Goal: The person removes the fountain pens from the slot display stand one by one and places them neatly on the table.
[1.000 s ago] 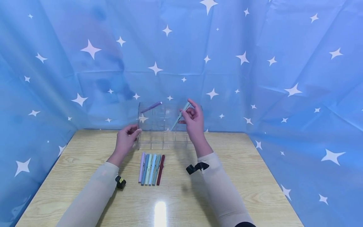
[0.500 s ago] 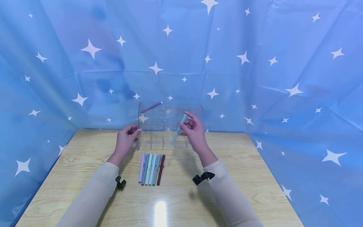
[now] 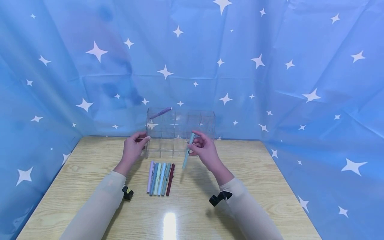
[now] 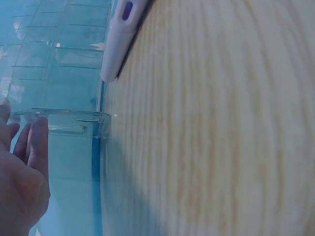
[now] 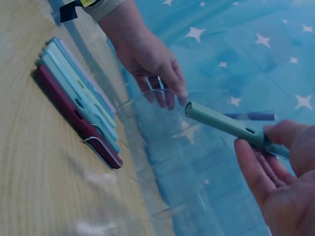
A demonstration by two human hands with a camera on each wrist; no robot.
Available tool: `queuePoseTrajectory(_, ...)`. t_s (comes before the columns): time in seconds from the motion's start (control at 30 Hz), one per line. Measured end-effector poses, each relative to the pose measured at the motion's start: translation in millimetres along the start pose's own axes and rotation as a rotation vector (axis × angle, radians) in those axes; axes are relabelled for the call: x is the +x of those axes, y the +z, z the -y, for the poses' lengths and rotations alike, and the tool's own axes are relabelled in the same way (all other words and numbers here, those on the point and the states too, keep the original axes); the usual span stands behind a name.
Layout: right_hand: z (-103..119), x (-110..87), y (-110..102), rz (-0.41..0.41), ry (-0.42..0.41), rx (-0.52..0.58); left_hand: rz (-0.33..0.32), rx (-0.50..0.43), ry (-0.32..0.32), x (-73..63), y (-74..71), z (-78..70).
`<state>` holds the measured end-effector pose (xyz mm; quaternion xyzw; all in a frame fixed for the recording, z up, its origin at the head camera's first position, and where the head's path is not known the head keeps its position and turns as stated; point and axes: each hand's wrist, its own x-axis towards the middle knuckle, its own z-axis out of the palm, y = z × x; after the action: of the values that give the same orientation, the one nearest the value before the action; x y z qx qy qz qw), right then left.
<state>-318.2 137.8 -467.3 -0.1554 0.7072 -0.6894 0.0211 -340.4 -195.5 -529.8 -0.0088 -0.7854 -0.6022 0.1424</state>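
My right hand pinches a pale green pen between thumb and fingers, in front of the clear compartment organizer. The pen slants, its lower end over the table; it also shows in the right wrist view as a pen with a small slot in its barrel. My left hand grips the organizer's left side wall, thumb in front. A purple pen leans in the organizer's upper left compartment. Nearer me lies a row of several pens in lilac, blue, green and dark red.
The organizer stands at the back of a wooden table, close to a blue curtain with white stars. The row of pens lies just in front of the organizer's left half.
My right hand has moved down and toward me with the green pen, from the organizer's upper part to its lower front. The left hand and the row of pens stay put.
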Motion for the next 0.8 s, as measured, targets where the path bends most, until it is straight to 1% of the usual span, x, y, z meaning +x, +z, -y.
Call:
queuePoseTrajectory(0.23, -11.3, -8.1, 6.0, 0.027, 0.041, -0.004, -0.004, -0.002, 0.002, -0.6, 0.0, -1.1)
queuePoseTrajectory(0.43, -24.0, -17.4, 15.4, 0.051, 0.085, -0.004, -0.011, -0.002, 0.004, -0.8, 0.2, -2.0)
queuePoseTrajectory(0.6, -34.9, -26.2, 23.1, 0.088, 0.122, -0.007, -0.012, -0.002, 0.010, -0.6, 0.6, -1.7)
queuePoseTrajectory(0.8, -46.7, -33.4, 30.4, 0.128, 0.167, -0.013, -0.009, -0.004, 0.001, -0.4, 0.1, 0.4)
